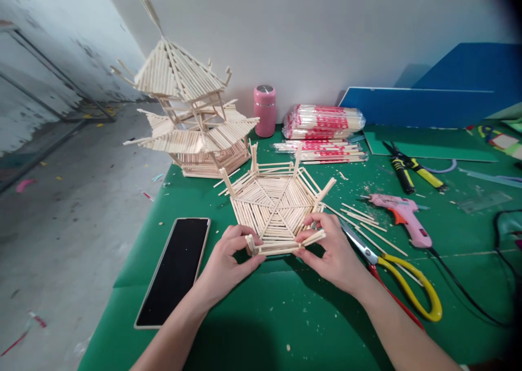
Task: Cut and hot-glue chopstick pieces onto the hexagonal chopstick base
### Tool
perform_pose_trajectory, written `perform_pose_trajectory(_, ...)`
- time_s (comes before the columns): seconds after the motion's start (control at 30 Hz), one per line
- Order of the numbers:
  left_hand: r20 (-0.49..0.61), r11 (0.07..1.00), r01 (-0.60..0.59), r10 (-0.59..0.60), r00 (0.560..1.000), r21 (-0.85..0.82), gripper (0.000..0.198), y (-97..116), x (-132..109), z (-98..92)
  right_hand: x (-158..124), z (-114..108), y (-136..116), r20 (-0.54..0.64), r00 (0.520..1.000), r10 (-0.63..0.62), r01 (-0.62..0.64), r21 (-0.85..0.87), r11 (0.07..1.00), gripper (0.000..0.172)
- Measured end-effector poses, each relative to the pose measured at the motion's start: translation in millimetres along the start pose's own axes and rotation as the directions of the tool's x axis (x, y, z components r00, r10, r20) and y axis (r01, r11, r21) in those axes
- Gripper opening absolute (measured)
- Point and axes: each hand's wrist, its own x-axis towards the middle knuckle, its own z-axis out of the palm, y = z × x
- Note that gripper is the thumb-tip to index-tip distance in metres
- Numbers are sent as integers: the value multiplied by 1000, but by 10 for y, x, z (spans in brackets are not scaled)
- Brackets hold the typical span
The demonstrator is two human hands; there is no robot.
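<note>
A hexagonal base of wooden sticks (pixel 265 208), with upright posts at its corners and low rails along its edges, lies on the green table. My left hand (pixel 232 257) pinches its near left corner between thumb and fingers. At the near right corner, my right hand (pixel 326 251) grips the frame beside a slanting post. A short rail (pixel 277 248) runs between the two hands along the near edge. Behind the base stands a pagoda model (pixel 183 110) of the same sticks, with two tiers of roof.
A phone (pixel 175 273) lies at left. To the right are scissors (pixel 371 255), loose sticks (pixel 367 218), a pink glue gun (pixel 402 213) with its cord, and pliers (pixel 411 167). A pink flask (pixel 265 111) and wrapped chopstick packs (pixel 324 122) stand behind. The table's edge (pixel 134 240) is at left.
</note>
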Motion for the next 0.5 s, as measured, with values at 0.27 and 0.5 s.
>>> perform_pose_trajectory(0.27,-12,997,27,-28,1000,-71,7,-2,9,5,-7,-2,8,-2,1000,-9,9,11,1000,13)
perform_pose_trajectory(0.5,9,996,27,-26,1000,-89,7,-23,8,4,1,21,18,13,1000,-3,2,15,1000,13)
